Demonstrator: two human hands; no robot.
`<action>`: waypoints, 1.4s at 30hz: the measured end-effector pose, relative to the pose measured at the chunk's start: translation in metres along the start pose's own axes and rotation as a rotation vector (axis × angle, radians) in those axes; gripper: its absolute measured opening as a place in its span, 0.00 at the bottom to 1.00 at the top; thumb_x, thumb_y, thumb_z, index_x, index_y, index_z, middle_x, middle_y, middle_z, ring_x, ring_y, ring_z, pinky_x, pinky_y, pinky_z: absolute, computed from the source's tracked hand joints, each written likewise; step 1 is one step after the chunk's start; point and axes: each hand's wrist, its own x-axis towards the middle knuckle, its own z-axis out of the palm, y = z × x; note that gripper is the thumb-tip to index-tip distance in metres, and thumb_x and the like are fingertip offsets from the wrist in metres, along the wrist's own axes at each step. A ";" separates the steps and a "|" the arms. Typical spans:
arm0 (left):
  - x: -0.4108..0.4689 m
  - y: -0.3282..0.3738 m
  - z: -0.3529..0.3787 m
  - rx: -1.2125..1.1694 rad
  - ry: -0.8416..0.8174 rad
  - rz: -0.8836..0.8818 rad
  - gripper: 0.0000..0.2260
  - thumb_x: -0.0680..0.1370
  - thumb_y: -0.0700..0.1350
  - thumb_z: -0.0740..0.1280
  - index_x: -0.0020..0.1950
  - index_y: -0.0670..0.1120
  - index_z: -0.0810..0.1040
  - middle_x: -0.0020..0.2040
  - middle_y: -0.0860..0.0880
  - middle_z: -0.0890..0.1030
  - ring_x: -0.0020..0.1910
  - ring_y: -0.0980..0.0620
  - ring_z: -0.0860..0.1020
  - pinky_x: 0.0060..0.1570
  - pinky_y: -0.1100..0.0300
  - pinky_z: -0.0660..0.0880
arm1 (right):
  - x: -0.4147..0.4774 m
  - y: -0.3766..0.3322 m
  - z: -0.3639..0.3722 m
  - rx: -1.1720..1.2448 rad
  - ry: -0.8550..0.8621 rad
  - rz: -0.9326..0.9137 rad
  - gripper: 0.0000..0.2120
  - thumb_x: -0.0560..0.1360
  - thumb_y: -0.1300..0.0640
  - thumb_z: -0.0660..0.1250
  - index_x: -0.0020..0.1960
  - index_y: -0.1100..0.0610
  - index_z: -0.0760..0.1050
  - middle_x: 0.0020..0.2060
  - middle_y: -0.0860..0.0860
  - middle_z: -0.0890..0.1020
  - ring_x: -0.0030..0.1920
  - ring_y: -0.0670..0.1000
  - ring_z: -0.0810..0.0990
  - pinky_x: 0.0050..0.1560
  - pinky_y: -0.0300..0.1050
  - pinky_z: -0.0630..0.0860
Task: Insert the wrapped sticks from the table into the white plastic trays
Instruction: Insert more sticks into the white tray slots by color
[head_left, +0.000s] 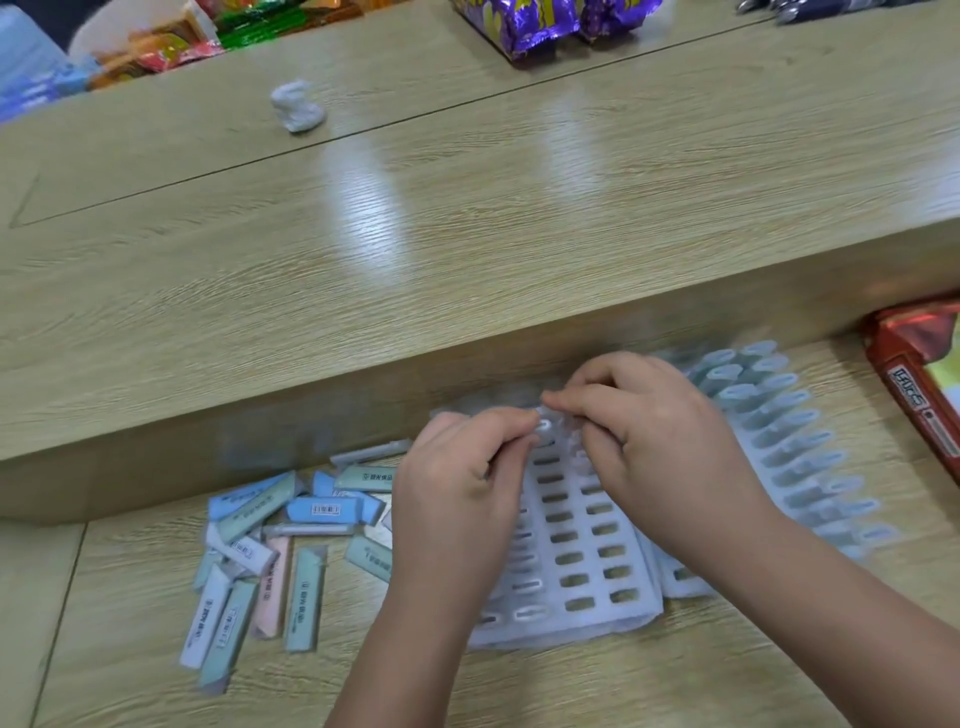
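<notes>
Two hands meet over the far end of a white plastic tray lying on the near part of the wooden table. The left hand and the right hand each have fingertips drawn together, pinching something small and pale at the tray's far slots; motion blur hides what it is, so I cannot tell whether it is a stick or its wrapper. Most of this tray's slots in view look dark and hollow, and the hands and forearms cover its left edge and far corner.

Just right of it, touching or overlapping, lies a second tray with rows of pale blue stick ends standing up from it. To the left of the hands, a loose pile of wrapped sticks in blue, green, pink and white lies flat on the table, some crossing others, near the tray but partly behind the left hand.

Behind everything runs a raised wooden ledge, its front face close to the trays' far ends. On it sit a crumpled white wad, purple snack bags at the far edge, and bright wrappers at the far left. A red packet lies at the right edge.
</notes>
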 end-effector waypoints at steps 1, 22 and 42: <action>0.001 -0.001 0.000 -0.006 0.000 -0.003 0.05 0.74 0.43 0.72 0.49 0.48 0.86 0.41 0.65 0.79 0.42 0.55 0.81 0.41 0.57 0.78 | 0.000 0.000 -0.001 0.007 0.001 -0.008 0.14 0.72 0.69 0.68 0.54 0.57 0.85 0.45 0.53 0.82 0.45 0.57 0.79 0.45 0.41 0.70; 0.005 -0.009 0.001 -0.049 0.003 -0.065 0.07 0.74 0.44 0.74 0.49 0.55 0.85 0.40 0.66 0.79 0.42 0.60 0.78 0.42 0.62 0.76 | 0.002 -0.007 -0.003 0.091 -0.026 -0.008 0.06 0.75 0.54 0.69 0.52 0.49 0.80 0.39 0.40 0.80 0.45 0.45 0.76 0.36 0.48 0.77; -0.047 -0.034 -0.038 0.007 -0.047 -0.164 0.12 0.80 0.47 0.63 0.57 0.48 0.84 0.63 0.55 0.79 0.64 0.59 0.73 0.64 0.66 0.68 | 0.000 -0.018 -0.008 -0.277 -0.061 -0.125 0.07 0.73 0.59 0.69 0.46 0.58 0.85 0.48 0.55 0.79 0.46 0.58 0.74 0.35 0.49 0.74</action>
